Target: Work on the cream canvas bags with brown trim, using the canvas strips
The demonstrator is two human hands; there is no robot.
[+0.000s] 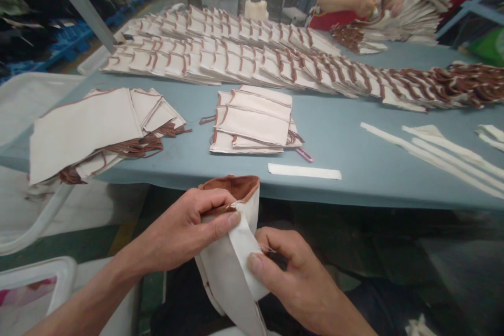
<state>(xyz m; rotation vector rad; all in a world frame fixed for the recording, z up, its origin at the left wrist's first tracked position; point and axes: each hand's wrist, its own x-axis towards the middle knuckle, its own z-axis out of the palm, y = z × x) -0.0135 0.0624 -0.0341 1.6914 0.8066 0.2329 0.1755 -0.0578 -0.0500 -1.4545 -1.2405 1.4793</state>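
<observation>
Over my lap, below the table's front edge, I hold a white fabric pouch (220, 268) with a brown lining showing at its open mouth. My left hand (200, 223) pinches the pouch's rim between thumb and fingers. A white cloth strip (242, 241) runs down from that thumb, and I cannot tell if it is part of the pouch. My right hand (291, 268) is closed on the strip's lower part, with fine loose threads by its fingers. The right fingertips are partly hidden.
Stacked pouches (252, 123) and a left pile with brown cords (90, 126) lie on the blue table (334, 126). Long pouch rows (236, 58) fill its back. White strips (305, 171) and a small pink tool (305, 155) lie nearer. A co-worker (364, 0) handles cloth opposite.
</observation>
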